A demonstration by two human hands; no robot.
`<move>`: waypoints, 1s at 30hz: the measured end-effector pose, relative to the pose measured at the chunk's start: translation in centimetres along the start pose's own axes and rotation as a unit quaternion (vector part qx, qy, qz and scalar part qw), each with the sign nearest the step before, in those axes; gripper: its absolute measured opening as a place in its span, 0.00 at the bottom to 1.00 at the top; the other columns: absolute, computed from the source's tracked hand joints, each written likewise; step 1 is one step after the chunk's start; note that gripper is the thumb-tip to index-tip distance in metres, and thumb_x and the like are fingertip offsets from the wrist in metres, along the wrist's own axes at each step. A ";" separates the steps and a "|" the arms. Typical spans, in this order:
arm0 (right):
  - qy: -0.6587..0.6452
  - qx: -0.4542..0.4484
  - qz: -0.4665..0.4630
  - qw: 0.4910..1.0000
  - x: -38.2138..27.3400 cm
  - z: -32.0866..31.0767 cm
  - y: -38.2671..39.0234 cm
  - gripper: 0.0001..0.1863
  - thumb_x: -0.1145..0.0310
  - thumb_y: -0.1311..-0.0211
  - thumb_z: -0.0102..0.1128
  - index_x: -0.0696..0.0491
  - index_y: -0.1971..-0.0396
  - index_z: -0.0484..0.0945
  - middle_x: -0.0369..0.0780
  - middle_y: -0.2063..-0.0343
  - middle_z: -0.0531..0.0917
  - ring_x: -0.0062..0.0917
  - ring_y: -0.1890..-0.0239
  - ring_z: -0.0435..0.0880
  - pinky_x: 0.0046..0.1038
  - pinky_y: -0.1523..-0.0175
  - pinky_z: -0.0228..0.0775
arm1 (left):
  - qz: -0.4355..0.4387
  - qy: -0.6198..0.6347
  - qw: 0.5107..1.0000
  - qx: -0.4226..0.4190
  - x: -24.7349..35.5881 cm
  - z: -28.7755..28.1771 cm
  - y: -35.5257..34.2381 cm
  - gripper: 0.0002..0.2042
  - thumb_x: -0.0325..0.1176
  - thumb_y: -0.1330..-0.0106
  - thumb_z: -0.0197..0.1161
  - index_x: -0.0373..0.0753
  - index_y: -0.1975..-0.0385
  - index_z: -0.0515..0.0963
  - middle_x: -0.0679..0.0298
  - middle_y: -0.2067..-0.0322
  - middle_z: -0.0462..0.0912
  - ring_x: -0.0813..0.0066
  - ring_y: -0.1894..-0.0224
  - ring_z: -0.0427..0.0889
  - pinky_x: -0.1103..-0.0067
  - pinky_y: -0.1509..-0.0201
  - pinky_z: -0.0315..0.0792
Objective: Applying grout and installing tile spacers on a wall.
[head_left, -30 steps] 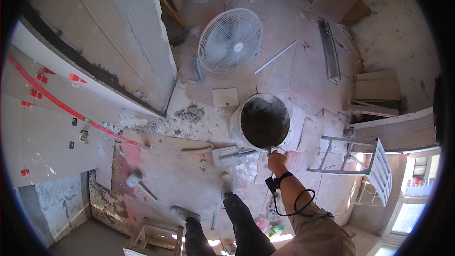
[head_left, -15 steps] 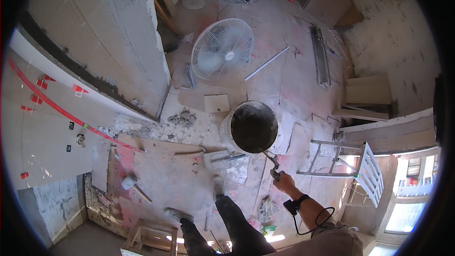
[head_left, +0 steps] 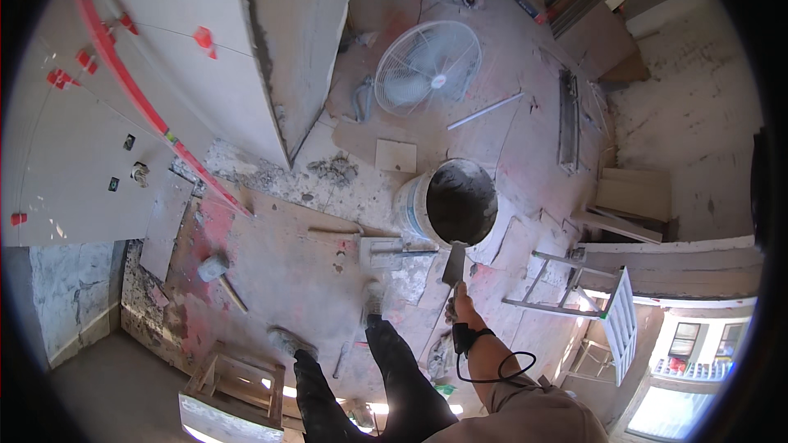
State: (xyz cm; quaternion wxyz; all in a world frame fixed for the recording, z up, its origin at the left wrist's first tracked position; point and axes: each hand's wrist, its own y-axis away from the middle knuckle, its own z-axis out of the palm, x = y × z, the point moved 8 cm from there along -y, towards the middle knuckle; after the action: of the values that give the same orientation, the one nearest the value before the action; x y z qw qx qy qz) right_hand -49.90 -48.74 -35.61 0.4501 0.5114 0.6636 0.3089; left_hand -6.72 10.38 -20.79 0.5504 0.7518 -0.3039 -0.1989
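Observation:
My right hand [head_left: 462, 305] is wrapped round the handle of a trowel [head_left: 455, 265], just on the near side of the bucket. The trowel's grey blade points away from me, its tip at the near rim of a white bucket [head_left: 415, 207]. Dark grey wet mortar [head_left: 461, 197] lies inside the bucket and smears its inner wall. A black strap with a small device and a cable sits on my right wrist. My left hand is out of view.
A flat plastering trowel [head_left: 387, 253] lies left of the bucket; a mallet [head_left: 214, 268] is farther left. Beyond stands a fan [head_left: 427, 67]. A stepladder [head_left: 617, 324] is at right, a wooden stool [head_left: 234, 410] near left. A long red level [head_left: 123, 74] leans on the tiled wall.
The view has turned, shifting the bucket and fan rightward in the picture. My right hand has moved leftward under the bucket, and the trowel blade now shows its flat face.

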 end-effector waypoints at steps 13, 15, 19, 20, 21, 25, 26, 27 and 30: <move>0.301 -0.368 -0.389 0.789 0.1 28.8 43.3 0.20 0.48 0.37 0.57 0.52 0.67 0.71 0.35 0.84 0.72 0.20 0.86 0.70 0.26 0.83 0.62 | 0.189 0.319 0.928 0.038 2.6 -11.0 -7.2 0.18 0.33 0.35 0.53 0.31 0.48 0.70 0.55 0.67 0.83 0.63 0.71 0.84 0.72 0.72 0.76; 0.310 -0.433 -0.488 0.691 2.0 35.0 52.0 0.14 0.57 0.38 0.58 0.53 0.68 0.71 0.34 0.83 0.73 0.16 0.85 0.69 0.23 0.81 0.61 | 0.186 0.422 0.887 0.035 0.4 -12.5 -7.0 0.19 0.33 0.35 0.53 0.31 0.47 0.69 0.55 0.67 0.82 0.63 0.70 0.84 0.72 0.72 0.76; 0.337 -0.559 -0.390 0.649 6.9 46.1 64.8 0.11 0.62 0.39 0.60 0.50 0.74 0.70 0.31 0.83 0.72 0.15 0.85 0.68 0.21 0.81 0.58 | 0.100 0.496 0.859 0.080 -6.4 -10.6 -7.6 0.18 0.32 0.35 0.52 0.31 0.47 0.69 0.54 0.67 0.81 0.62 0.70 0.84 0.71 0.73 0.75; 0.321 -0.589 -0.353 0.652 8.2 48.8 67.2 0.11 0.61 0.39 0.61 0.50 0.74 0.70 0.31 0.83 0.71 0.15 0.84 0.69 0.21 0.80 0.58 | 0.122 0.494 0.859 0.059 -8.8 -9.1 -7.5 0.15 0.34 0.34 0.53 0.33 0.51 0.72 0.57 0.66 0.79 0.65 0.67 0.82 0.74 0.71 0.77; 0.301 -0.616 -0.318 0.655 9.4 51.1 69.4 0.12 0.60 0.39 0.62 0.49 0.75 0.70 0.31 0.84 0.71 0.16 0.84 0.69 0.22 0.80 0.58 | 0.147 0.490 0.858 0.035 -11.4 -7.3 -7.7 0.13 0.36 0.32 0.53 0.35 0.54 0.75 0.60 0.65 0.77 0.68 0.63 0.80 0.77 0.69 0.78; 0.237 -0.641 -0.345 0.643 11.1 62.0 73.0 0.13 0.59 0.40 0.63 0.49 0.73 0.70 0.32 0.85 0.71 0.18 0.84 0.70 0.22 0.79 0.61 | -0.013 0.524 0.851 0.032 -18.0 1.1 -4.4 0.14 0.37 0.31 0.52 0.35 0.54 0.75 0.59 0.64 0.77 0.68 0.62 0.80 0.76 0.67 0.78; 0.224 -0.657 -0.331 0.639 12.3 64.2 74.2 0.13 0.59 0.39 0.62 0.50 0.72 0.70 0.32 0.85 0.72 0.19 0.84 0.71 0.23 0.79 0.62 | -0.044 0.531 0.845 0.037 -19.6 3.0 -2.8 0.14 0.37 0.31 0.52 0.34 0.54 0.74 0.59 0.64 0.78 0.68 0.62 0.80 0.76 0.67 0.78; 0.202 -0.666 -0.337 0.634 11.4 65.8 75.9 0.13 0.59 0.39 0.62 0.50 0.72 0.70 0.33 0.85 0.72 0.20 0.85 0.71 0.23 0.80 0.63 | -0.064 0.533 0.843 0.027 -19.5 4.8 -2.2 0.14 0.37 0.30 0.52 0.34 0.54 0.74 0.59 0.63 0.78 0.68 0.62 0.80 0.76 0.66 0.78; 0.190 -0.691 -0.278 0.640 11.7 71.5 77.1 0.13 0.58 0.37 0.60 0.50 0.69 0.69 0.34 0.85 0.71 0.21 0.87 0.71 0.25 0.82 0.64 | -0.116 0.538 0.835 0.016 -20.4 8.4 0.5 0.14 0.38 0.30 0.51 0.34 0.53 0.74 0.59 0.63 0.78 0.68 0.61 0.80 0.75 0.64 0.77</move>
State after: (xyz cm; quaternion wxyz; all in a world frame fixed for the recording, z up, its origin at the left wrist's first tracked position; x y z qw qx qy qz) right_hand 45.41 -19.07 -0.68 0.6015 -0.2264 0.4391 0.6278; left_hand -27.23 18.13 -23.71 0.5881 0.7783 0.1269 0.1795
